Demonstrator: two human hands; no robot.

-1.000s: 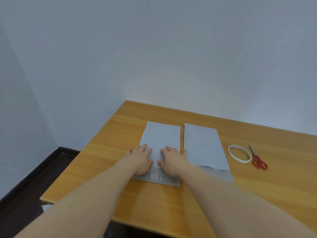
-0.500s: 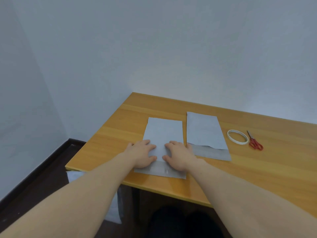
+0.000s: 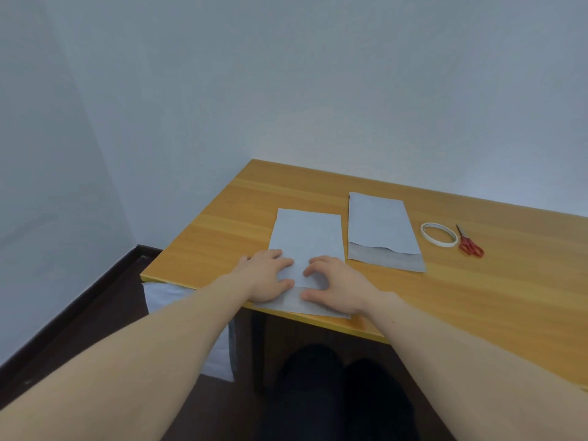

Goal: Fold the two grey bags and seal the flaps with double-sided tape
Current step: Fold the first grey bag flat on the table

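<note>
Covering the near grey bag's lower end, both hands' flat fingers press it.

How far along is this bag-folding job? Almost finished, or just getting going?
Early on, it seems. Both hands, left hand and right hand, press on the near end of the left grey bag, at its darker flap. The right grey bag lies untouched, its flap open. The tape roll and red scissors sit unused to the right, so nothing looks sealed yet.
</note>
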